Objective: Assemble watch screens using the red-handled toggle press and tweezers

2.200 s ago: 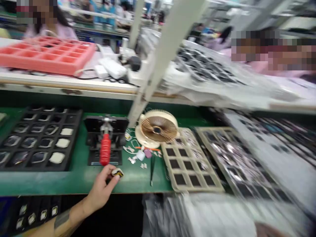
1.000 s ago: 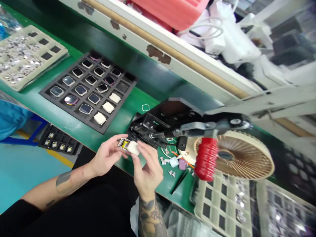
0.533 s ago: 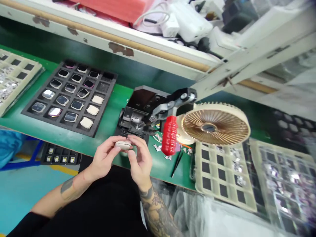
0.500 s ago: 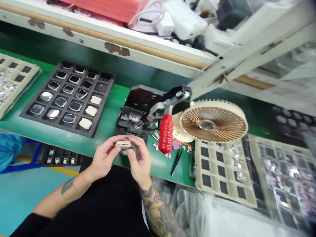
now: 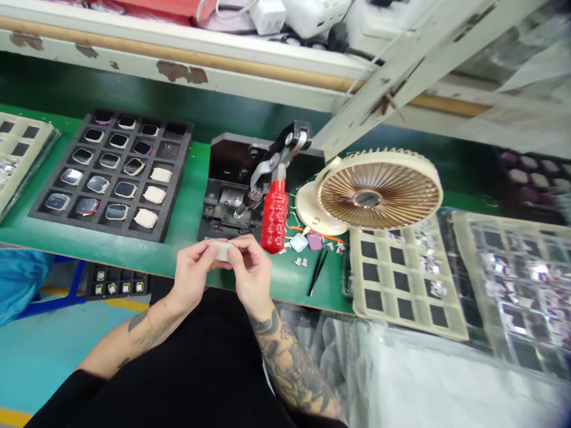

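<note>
Left hand [image 5: 191, 273]: I saw its grip holding the pale case [image 5: 222, 251] | right hand [image 5: 252, 273]: its grip held it also | red-handled clamp [image 5: 273, 221]: stood beyond, on the bench [image 5: 196, 178]

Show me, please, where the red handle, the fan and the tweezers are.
Red handle [image 5: 274, 219]: head view, middle of its ribbed surface.
Fan [image 5: 367, 200]: head view, hub of its grille.
Tweezers [image 5: 317, 273]: head view, dark middle.

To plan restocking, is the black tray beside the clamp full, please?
Partly full: the tray holds pieces, but two slots at its far right corner look bare.
</note>
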### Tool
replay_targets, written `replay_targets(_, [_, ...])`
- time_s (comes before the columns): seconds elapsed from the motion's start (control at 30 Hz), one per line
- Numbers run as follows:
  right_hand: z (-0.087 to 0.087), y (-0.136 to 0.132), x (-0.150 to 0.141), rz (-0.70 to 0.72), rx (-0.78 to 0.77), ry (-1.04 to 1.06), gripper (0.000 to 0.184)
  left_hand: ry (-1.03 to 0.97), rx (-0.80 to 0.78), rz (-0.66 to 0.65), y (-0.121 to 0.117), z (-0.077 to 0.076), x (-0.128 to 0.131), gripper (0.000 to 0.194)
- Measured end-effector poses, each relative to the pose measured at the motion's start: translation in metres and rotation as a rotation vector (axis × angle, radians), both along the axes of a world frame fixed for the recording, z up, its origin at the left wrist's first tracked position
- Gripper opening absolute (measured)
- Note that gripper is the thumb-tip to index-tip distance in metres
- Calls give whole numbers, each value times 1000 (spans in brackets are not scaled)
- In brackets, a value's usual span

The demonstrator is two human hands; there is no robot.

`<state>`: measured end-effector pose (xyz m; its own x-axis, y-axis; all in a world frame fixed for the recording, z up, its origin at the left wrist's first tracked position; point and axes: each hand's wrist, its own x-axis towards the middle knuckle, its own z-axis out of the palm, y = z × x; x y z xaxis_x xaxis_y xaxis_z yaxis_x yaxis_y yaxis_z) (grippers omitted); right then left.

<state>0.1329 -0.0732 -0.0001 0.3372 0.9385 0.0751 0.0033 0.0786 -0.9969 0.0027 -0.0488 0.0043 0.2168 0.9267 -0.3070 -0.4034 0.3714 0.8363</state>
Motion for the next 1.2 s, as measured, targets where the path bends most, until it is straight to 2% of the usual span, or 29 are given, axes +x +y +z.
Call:
replay_targets(0.07, [-2,2,4,0,-75,41,35,-24,-99,12,-1,2,4,43])
replay_targets(0.17, [-4,4,15,76,-165,104,39,-68,-269,7,-1,5,7,44])
replay_targets(0.3, [-6,-3,26,134,-158,54,35,-121,-385,-16,-2,5,10,40])
replay_targets(0.37, [-7,-10,26,115,-119,-4,31,-131,-362,-16,-1,5,11,41])
replay_targets(0.43, [-5,-16,25,30,-54,-103,28,-109,-278,-21,-1,5,11,44])
replay_targets(0.53, [5,-20,28,-238,150,-373,29,-43,-151,-49,2,6,5,54])
replay_targets(0.6, [14,-18,34,-366,323,-521,30,-18,-106,-59,5,5,-3,60])
replay_targets(0.67, [22,-15,41,-388,419,-581,28,-1,-71,-70,8,4,-12,61])
replay_targets(0.7, [23,-14,44,-375,417,-587,26,23,-52,-82,9,3,-16,61])
replay_targets(0.77, [20,-15,50,-322,333,-592,22,111,-6,-111,10,-1,-21,59])
replay_targets(0.87, [6,-26,63,-254,158,-628,18,264,82,-157,10,-6,-23,52])
replay_targets(1.0, [-8,-55,93,-347,-27,-764,19,333,133,-229,8,-7,-20,45])
replay_targets(1.1, [4,-86,126,-414,-156,-883,21,349,132,-327,6,-8,-14,46])
replay_targets(1.2, [34,-127,167,-384,-322,-1011,25,479,268,-470,6,-13,-7,48])
